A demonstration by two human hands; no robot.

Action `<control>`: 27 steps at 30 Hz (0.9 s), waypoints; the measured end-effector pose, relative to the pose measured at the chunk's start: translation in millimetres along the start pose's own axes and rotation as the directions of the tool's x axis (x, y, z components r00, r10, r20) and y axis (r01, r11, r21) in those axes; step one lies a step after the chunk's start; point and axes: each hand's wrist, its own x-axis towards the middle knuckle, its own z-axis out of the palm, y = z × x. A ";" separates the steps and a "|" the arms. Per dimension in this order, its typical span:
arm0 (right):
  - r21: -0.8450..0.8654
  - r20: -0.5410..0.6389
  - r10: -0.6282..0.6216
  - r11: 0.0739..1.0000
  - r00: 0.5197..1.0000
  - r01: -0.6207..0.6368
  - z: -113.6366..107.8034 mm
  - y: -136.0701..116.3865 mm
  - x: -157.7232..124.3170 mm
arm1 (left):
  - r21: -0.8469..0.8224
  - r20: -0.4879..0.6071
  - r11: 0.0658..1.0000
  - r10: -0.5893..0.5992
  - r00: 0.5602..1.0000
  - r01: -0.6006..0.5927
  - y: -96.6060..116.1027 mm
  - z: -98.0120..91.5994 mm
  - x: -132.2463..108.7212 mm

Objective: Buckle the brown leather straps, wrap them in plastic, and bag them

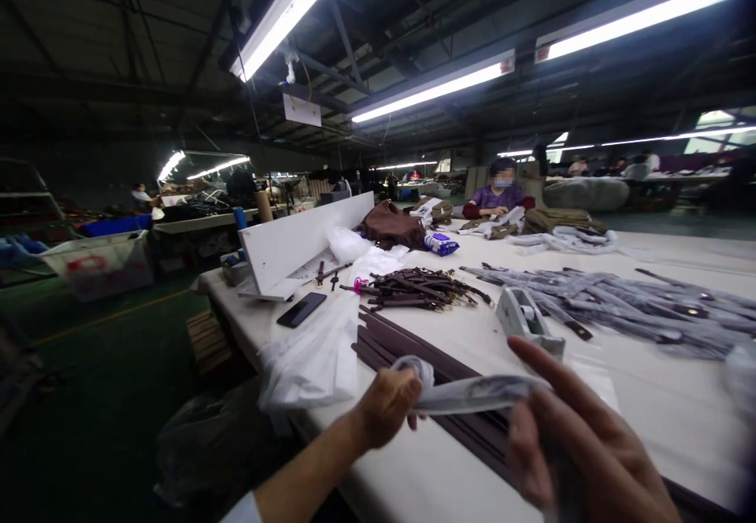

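Observation:
My left hand (387,406) is closed in a fist round one end of a long strap wrapped in thin plastic (472,394). The wrapped strap runs to the right into my right hand (582,448), whose fingers curl round its other end, the index finger stretched out above it. Both hands hover over a row of bare dark brown straps (413,350) lying flat on the white table (650,397). A grey tape dispenser (525,318) stands just beyond my right hand.
A heap of short brown straps with metal clips (422,287), a large pile of wrapped straps (620,302), plastic bags (313,361), a black phone (301,309) and a white board (304,243) lie on the table. A person (499,192) sits at its far end.

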 end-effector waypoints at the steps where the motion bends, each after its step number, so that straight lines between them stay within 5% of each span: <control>1: 0.110 -0.018 -0.005 0.994 1.000 0.007 2.1 -6.1 14.1 | -0.027 0.023 0.999 -0.023 0.999 0.024 -3.1 13.8 -12.6; 4: 0.336 -0.023 0.032 0.941 0.999 -0.022 8.7 1.8 58.2 | -0.228 0.072 0.958 -0.164 0.984 0.176 -1.2 45.4 -38.8; 7: 0.414 0.167 0.074 0.900 0.983 -0.138 18.2 36.9 77.5 | -0.550 0.138 0.775 -0.282 0.949 0.310 13.3 53.6 -41.5; 11: 0.255 0.299 0.113 0.947 0.947 -0.194 26.3 99.9 48.9 | -0.822 0.081 0.506 -0.352 0.932 0.262 40.0 28.3 -17.5; 15: -0.045 0.243 0.029 0.999 0.970 -0.019 7.6 139.3 21.4 | -0.913 0.089 0.323 -0.442 0.893 0.250 58.2 -0.7 4.2; 17: -0.248 0.150 -0.076 0.962 0.986 0.112 -13.4 138.2 29.5 | -0.899 0.202 0.297 -0.371 0.906 0.322 60.8 -2.0 3.5; 20: -0.434 0.110 -0.181 0.876 0.977 0.211 -47.2 123.3 55.5 | -0.816 0.402 0.321 -0.284 0.870 0.482 61.1 8.3 -7.4; 23: -0.474 0.171 -0.120 0.860 0.978 0.188 -61.8 118.7 62.5 | -0.826 0.358 0.324 -0.332 0.873 0.462 64.2 14.9 -12.0; 27: -0.498 0.228 -0.009 0.858 0.974 0.124 -40.6 142.9 22.8 | -0.899 0.219 0.301 -0.318 0.922 0.318 73.2 9.8 8.2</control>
